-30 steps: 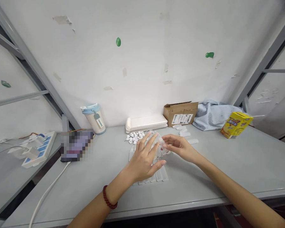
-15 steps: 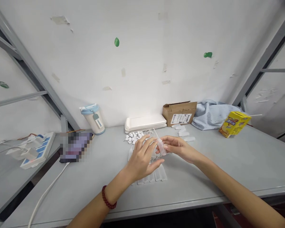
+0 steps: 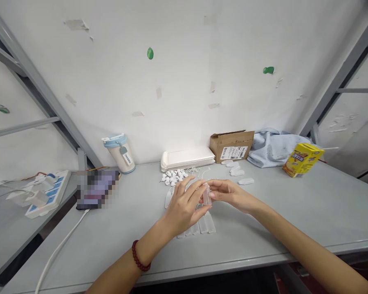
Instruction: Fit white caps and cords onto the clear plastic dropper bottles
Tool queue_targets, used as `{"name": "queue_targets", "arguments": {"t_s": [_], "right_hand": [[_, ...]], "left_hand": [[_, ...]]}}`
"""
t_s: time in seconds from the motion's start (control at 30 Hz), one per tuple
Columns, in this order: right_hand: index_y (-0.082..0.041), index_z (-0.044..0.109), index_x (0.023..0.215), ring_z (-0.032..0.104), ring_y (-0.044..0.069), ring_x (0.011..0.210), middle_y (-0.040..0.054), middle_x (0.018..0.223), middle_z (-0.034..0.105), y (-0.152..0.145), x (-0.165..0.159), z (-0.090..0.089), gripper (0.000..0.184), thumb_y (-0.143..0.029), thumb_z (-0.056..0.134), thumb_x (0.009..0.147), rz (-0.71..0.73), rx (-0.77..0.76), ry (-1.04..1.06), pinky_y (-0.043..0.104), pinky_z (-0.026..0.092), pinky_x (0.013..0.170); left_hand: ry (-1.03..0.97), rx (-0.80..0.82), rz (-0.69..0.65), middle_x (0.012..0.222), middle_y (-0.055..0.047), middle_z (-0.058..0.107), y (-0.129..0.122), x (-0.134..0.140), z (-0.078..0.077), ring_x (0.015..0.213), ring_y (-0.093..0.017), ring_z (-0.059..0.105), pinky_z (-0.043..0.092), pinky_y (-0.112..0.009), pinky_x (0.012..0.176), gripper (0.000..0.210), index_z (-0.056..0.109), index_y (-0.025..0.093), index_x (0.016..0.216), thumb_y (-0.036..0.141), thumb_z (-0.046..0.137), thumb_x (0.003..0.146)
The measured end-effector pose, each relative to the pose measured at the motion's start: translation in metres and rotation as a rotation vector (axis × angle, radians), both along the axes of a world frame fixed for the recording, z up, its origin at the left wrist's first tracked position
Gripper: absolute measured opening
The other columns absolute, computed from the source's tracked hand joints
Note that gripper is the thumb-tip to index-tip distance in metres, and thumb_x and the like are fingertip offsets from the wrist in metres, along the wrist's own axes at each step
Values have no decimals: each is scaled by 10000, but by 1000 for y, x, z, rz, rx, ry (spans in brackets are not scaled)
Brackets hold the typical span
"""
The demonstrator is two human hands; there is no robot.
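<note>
White plastic tube (image 3: 207,197) pinched in the right hand (image 3: 236,197); unclear whether the left hand (image 3: 180,207), just beside, grips it.

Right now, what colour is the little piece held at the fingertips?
The little piece looks translucent whitish, seen in the head view.

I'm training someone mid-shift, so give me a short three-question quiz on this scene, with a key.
1. True or false: in the picture, the yellow drink carton is left of the lidded tumbler.
2. What is the right hand gripping?
3. Where is the cardboard box? A) left of the lidded tumbler; B) between the flat white stack and the crumpled cloth; C) under the right hand.

Key: 1. False. 2. A tube-shaped translucent plastic piece. 3. B.
</note>
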State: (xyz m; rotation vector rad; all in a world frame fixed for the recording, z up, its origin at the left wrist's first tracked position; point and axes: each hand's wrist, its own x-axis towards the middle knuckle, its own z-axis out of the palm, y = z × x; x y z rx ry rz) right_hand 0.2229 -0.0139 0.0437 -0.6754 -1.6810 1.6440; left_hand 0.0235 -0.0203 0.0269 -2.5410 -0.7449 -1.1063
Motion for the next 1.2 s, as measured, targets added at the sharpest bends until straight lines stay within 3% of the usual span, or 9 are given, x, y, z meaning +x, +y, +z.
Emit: {"name": "queue_targets", "arguments": {"t_s": [0.17, 0.37, 0.6, 0.77, 0.97, 1.2], "right_hand": [[-149, 616, 1060, 605, 154, 858, 57, 914, 657, -2, -1, 4, 249, -286, 566, 858, 19, 49, -51, 300, 469, 797], [-126, 606, 1005, 578, 133, 760, 48, 863, 624, 1, 2, 7, 256, -329, 546, 861, 91, 65, -160, 269, 484, 686], [-115, 614, 881, 584, 108, 580, 28, 693, 633, 3, 21, 14, 290, -390, 526, 854, 308, 79, -526, 193, 419, 491], [-109, 618, 804, 597, 101, 541, 66, 758, 674, 5, 26, 12, 375, -462, 499, 845, 391, 20, -758, 168, 361, 416], [-108, 603, 715, 590, 101, 512, 61, 698, 658, 7, 22, 8, 439, -519, 491, 820, 386, -5, -829, 175, 374, 421], [-124, 587, 728, 599, 112, 526, 50, 683, 649, 6, 22, 10, 381, -488, 512, 808, 348, -5, -844, 180, 366, 427]], "left_hand": [[22, 4, -17, 1160, -118, 612, -2, 1, 2, 1204, -306, 409, 419, -450, 929, 410, 491, 123, 1197, 285, 585, 832], [-4, -76, -32, 1117, -104, 618, -8, 5, 2, 1170, -291, 425, 401, -437, 932, 376, 525, 132, 1114, 324, 620, 806], [96, -235, -81, 1094, -96, 593, -27, 16, 2, 1104, -284, 446, 389, -435, 909, 413, 525, 131, 1071, 397, 641, 777], [188, -358, -101, 1052, -72, 595, -33, 20, -4, 1071, -267, 457, 381, -420, 913, 438, 529, 149, 1017, 463, 657, 740], [278, -383, -64, 1011, -74, 596, -32, 23, -11, 1081, -277, 447, 381, -438, 899, 440, 533, 145, 1005, 450, 680, 723], [302, -428, -28, 977, -70, 597, -28, 23, -14, 1043, -272, 460, 390, -451, 875, 404, 549, 167, 996, 474, 642, 749]]}}
